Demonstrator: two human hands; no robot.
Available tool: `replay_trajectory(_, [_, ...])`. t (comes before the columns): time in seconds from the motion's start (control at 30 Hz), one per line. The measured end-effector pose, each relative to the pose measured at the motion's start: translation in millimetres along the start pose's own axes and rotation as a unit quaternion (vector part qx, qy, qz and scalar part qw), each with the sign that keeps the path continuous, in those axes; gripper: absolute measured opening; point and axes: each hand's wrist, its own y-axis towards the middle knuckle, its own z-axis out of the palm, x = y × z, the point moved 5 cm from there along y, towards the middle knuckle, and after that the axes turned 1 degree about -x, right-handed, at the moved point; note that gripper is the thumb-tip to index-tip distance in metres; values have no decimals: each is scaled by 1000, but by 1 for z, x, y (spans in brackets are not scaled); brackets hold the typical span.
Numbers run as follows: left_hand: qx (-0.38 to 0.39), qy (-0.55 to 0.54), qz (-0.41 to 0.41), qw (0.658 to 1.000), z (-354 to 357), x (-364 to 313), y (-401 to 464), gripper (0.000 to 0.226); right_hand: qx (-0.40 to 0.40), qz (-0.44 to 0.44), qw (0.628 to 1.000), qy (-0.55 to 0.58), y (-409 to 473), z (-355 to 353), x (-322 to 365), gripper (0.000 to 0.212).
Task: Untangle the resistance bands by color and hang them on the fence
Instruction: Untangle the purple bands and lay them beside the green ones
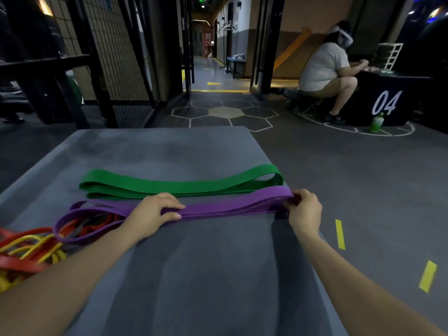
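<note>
Two bare forearms reach in from the near edge, with no sleeves, gloves, watch or rings visible. The left hand (155, 210) and right hand (304, 210) are bare, with short, unpainted fingernails.

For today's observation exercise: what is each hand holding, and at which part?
Both hold the purple bands. The left hand grips the bundle near its middle; the right hand pinches its folded right end.
</note>
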Motion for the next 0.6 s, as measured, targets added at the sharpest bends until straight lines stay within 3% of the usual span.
replay_trajectory(0.1, [-20,-6,-19,1000,3,1,-2,27,-43,-91,994,-52,-23,-8,24,47])
replay_trajectory(0.17, [-26,-9,-25,999,3,-1,-3,27,-66,-198,977,-40,-52,-4,56,50])
replay_trajectory(0.27, [-34,-9,-30,999,1,-4,-3,28,54,-286,957,0,-94,42,106,40])
replay_trajectory(0.4, [-30,-2,-35,999,-1,-4,-3,28,167,-201,963,73,-119,114,138,29])
replay_trajectory(0.5, [-29,-6,-48,998,-2,-2,-2,31,144,-168,972,77,-127,132,130,23])
replay_trajectory(0.6, [39,20,-46,998,-4,1,0,40,124,-204,968,76,-128,133,124,19])
